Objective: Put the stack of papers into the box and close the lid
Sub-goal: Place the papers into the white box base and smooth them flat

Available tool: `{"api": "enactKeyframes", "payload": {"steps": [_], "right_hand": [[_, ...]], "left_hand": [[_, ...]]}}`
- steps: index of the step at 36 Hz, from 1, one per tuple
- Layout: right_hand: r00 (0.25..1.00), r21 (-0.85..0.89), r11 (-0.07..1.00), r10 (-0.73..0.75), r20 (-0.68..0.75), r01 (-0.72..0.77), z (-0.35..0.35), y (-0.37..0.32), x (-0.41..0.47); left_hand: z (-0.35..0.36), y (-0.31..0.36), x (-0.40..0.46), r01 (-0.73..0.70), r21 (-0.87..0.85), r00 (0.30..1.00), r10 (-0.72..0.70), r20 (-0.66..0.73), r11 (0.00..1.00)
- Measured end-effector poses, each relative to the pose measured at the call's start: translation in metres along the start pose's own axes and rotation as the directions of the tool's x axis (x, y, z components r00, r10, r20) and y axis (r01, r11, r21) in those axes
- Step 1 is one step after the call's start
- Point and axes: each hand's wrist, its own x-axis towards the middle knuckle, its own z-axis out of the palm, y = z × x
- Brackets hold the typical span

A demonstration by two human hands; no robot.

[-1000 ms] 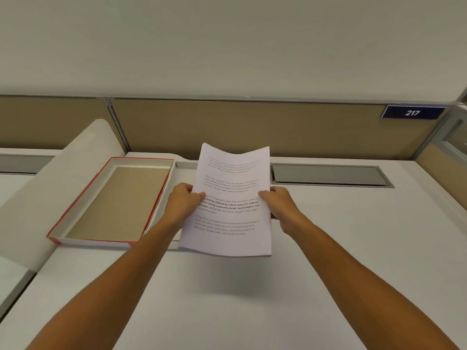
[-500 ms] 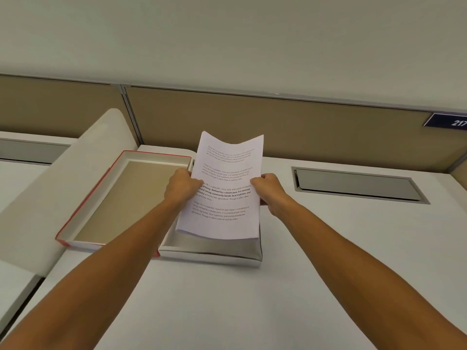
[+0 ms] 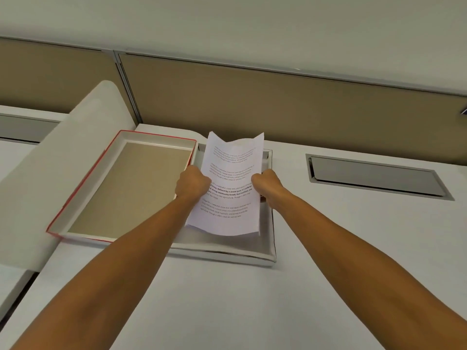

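Observation:
A stack of white printed papers is held tilted over a shallow silver-walled box on the white desk. My left hand grips the stack's left edge and my right hand grips its right edge. The stack's lower edge dips inside the box, and its top corners curl. Left of the box lies the lid, upside down, with a red rim, white walls and a brown inside. The box floor is mostly hidden by the papers.
A curved white panel rises at the desk's left edge beside the lid. A grey recessed cable hatch sits in the desk at the right. A tan partition wall closes off the back.
Both hands have carried the papers forward and down, from above the desk to over the box, so the stack's lower edge now sits inside it. The view has tilted down and left.

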Motion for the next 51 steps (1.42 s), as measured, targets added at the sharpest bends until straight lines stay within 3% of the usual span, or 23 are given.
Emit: {"api": "enactKeyframes", "payload": {"steps": [19,33,38,46,51], "right_hand": [[0.995,0.042,0.995,0.092,0.029,-0.093,0.011,0.023,0.020],[0.993,-0.055,0.992,0.117,-0.011,-0.118,0.008,0.035,0.032],[0.995,-0.107,0.989,0.097,-0.023,-0.099,0.010,0.036,0.034],[0.988,-0.042,0.988,0.148,0.052,-0.145,0.013,0.018,0.031],[0.985,-0.215,0.967,0.157,0.068,-0.140,0.017,0.011,0.028]], "left_hand": [[0.020,-0.023,0.014,0.066,0.034,0.996,-0.068,0.060,0.997],[0.023,-0.031,0.020,0.136,-0.029,0.988,-0.133,0.073,0.990],[0.025,-0.030,0.017,0.129,-0.014,0.988,-0.127,0.086,0.992],[0.025,-0.024,0.008,0.100,-0.102,0.991,-0.090,0.101,0.990],[0.027,-0.024,-0.004,0.047,-0.133,0.998,-0.041,0.051,0.990]]}}
